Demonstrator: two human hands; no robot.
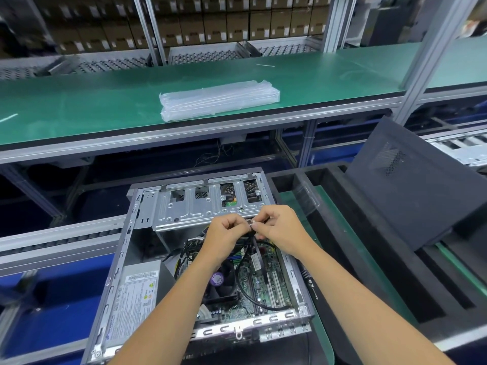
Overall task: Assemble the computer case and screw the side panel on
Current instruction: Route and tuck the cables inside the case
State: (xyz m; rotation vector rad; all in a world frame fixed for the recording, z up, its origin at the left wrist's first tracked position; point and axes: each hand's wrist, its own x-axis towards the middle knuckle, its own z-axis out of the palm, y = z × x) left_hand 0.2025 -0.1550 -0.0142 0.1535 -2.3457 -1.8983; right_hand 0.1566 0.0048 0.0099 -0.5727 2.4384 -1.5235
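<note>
Both your hands, left (227, 230) and right (276, 227), pinch the black cable (241, 272) over the open case (184, 259); tugging risks unseating its connector.

A green shelf (79, 106) carries a stack of clear plastic bags (218, 100).

Both my bare forearms reach forward from the bottom edge and converge, wrists nearly meeting. My left hand (226, 231) is knuckles-up, fingers curled inward with the thumb tucked against them in a pinching grip. My right hand (277, 225) faces it, fingers bent and fingertips (255, 227) pressed toward those of my left, just touching. Both grips close on something small and dark between them that I cannot make out.
</note>
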